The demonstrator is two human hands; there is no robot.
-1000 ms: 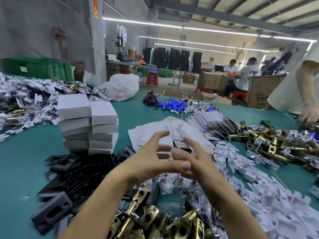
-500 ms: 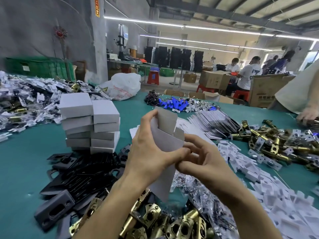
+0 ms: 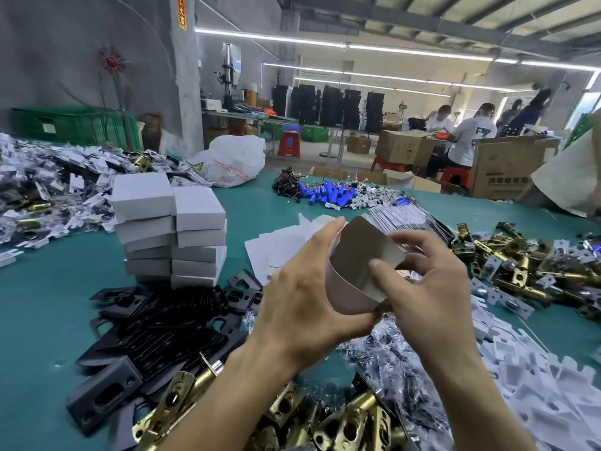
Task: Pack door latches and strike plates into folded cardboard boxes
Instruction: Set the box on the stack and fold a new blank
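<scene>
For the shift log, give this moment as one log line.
step: folding | left hand: grips cardboard box | right hand: pinches its flap | latches: loose on table

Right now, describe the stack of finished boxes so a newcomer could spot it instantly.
Start at the green table. Just beyond the heap of black strike plates stands the stack of white boxes. Alone here, it is closed-up and piled in two tidy columns.

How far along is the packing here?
Done: a box stack, all closed, stands on the table. In hand: the left hand and right hand grip one half-formed box with nothing inside yet. Left: latches, strike plates and flat blanks lie in loose piles, unpacked.
</scene>
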